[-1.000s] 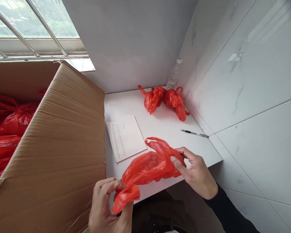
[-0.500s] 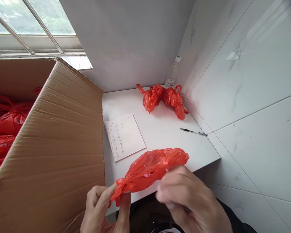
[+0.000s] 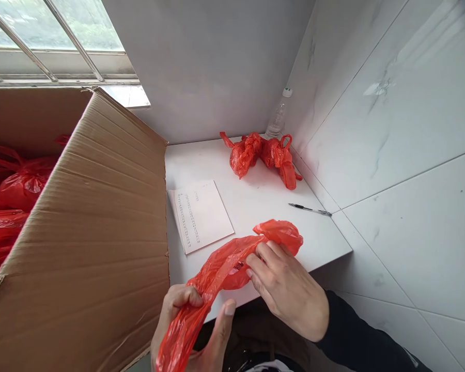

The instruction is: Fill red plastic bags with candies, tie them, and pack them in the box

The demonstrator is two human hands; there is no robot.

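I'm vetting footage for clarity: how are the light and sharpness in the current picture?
Head view: window brightest, its outdoor scene washed out; a white glare patch on the tiled wall; right hand and red bag fairly crisp; writing on the paper pad too small to read.

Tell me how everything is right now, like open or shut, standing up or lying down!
Red bag: crumpled, stretched out long
Left hand: fingers curled on the bag, thumb apart
Right hand: gripping the bag
Cardboard box: open, red bags inside
Bags at the back: bunched up, lying on the table
Bottle: standing, capped; how full, I can't tell
Paper: lying flat, written on
Pen: lying down
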